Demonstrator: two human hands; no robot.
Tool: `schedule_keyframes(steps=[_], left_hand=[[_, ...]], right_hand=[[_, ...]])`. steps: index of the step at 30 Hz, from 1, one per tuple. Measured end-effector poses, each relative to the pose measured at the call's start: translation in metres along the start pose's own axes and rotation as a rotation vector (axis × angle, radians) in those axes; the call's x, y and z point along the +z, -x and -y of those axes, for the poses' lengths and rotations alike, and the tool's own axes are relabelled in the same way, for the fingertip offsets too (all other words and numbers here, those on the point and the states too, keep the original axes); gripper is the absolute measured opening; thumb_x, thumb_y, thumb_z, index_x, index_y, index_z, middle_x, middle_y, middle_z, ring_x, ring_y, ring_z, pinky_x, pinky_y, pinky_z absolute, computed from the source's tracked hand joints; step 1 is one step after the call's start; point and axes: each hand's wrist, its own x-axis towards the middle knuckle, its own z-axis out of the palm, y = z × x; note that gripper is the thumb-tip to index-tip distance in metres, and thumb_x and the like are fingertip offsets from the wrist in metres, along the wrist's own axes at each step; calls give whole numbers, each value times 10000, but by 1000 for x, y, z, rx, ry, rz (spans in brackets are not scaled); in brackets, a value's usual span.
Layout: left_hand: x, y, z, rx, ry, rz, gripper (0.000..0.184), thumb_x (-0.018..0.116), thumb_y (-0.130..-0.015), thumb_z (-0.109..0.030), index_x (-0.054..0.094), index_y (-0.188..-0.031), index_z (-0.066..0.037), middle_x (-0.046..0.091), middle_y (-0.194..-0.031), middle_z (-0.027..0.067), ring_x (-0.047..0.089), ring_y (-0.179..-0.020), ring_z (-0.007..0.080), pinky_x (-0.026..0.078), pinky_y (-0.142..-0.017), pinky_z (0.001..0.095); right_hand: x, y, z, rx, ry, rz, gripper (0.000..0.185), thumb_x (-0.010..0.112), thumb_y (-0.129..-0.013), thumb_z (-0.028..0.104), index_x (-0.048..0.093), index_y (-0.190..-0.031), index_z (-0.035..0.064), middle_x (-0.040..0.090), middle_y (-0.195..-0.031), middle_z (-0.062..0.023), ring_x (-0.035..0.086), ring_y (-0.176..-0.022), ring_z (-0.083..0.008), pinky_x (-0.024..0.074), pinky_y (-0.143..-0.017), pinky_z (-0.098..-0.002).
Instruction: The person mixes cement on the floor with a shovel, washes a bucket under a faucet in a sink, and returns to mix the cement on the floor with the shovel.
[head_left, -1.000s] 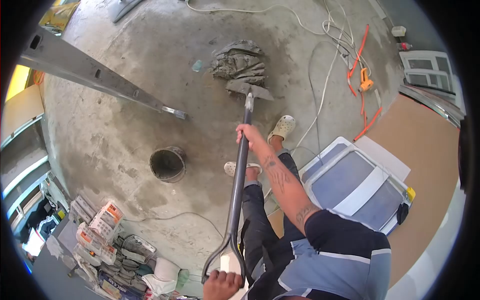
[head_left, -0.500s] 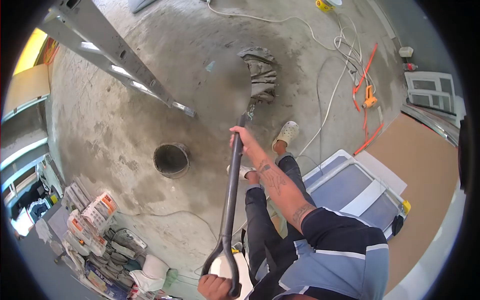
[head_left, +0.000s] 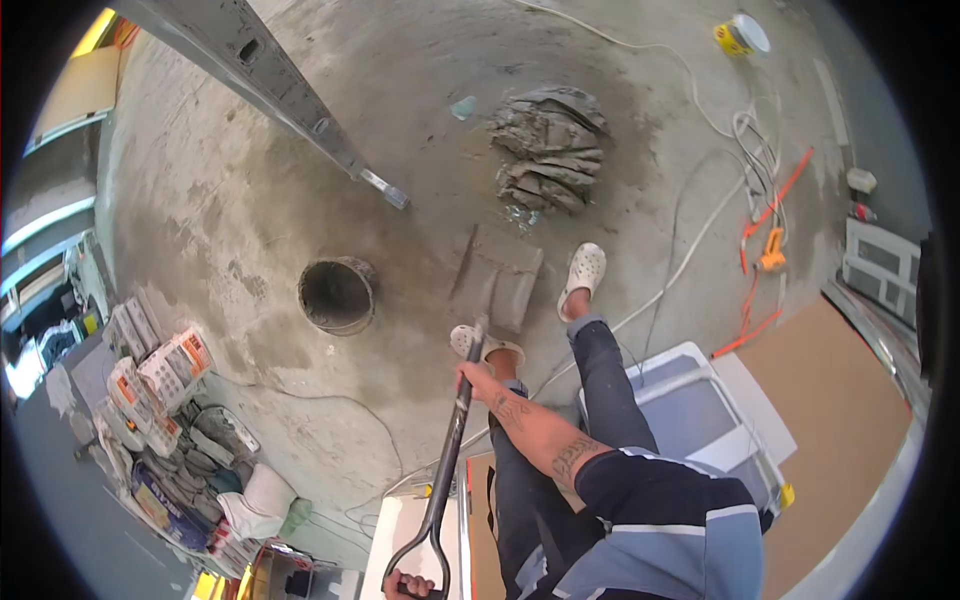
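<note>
- Two hands on one shovel (head_left: 459, 418): left hand (head_left: 408, 584) curled around its handle (head_left: 441, 565), right hand (head_left: 474, 383) gripping the shaft (head_left: 447, 462).
- One blade (head_left: 500, 275), near two pale clogs (head_left: 587, 266).
- One grey mound (head_left: 552, 150), beyond the blade.
- One dark bucket (head_left: 357, 318), left.

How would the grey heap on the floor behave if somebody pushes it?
The grey heap would probably deform rather than roll, since its folds look soft and thick. It may smear too: the floor around it looks wet.
</note>
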Motion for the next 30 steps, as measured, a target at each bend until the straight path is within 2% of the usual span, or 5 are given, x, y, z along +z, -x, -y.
schedule_keyframes(steps=[7, 14, 23, 29, 30], left_hand=[[72, -70, 138, -90, 208, 128, 243, 534, -806, -241, 456, -602, -134, 323, -410, -4, 350, -337, 162, 387, -414, 351], [129, -5, 71, 203, 127, 355, 279, 503, -851, -195, 431, -594, -113, 385, -459, 4, 385, -364, 140, 414, -483, 308], [170, 174, 45, 558, -533, 311, 140, 611, -787, -83, 569, -667, -27, 471, -502, 4, 439, -435, 116, 371, -423, 280], [243, 210, 41, 1578, -957, 1064, 93, 645, -602, -99, 559, -604, -65, 439, -502, 62, 448, -415, 239, 320, -408, 358], [260, 210, 50, 1754, -1314, 1043, 238, 653, -761, -243, 499, -633, -114, 393, -504, 0, 457, -452, 155, 394, -514, 283]], right_hand=[[-45, -47, 153, -162, 257, -45, 69, 536, -786, 20, 515, -723, -1, 500, -553, -96, 520, -448, -222, 479, -423, -387], [12, -20, 205, -102, 171, -169, 81, 531, -804, 26, 506, -728, 26, 483, -566, -67, 480, -462, -192, 460, -441, -347], [32, 62, 267, 46, -29, 283, 135, 542, -778, 88, 480, -665, 46, 461, -541, -50, 479, -439, -190, 456, -436, -350], [27, 123, 352, -63, -23, 400, 154, 549, -778, 76, 468, -647, 72, 456, -529, -26, 469, -428, -155, 464, -428, -310], [22, 130, 372, -55, -111, 384, 177, 558, -788, 75, 462, -639, 75, 450, -532, -12, 460, -433, -126, 458, -420, -281]])
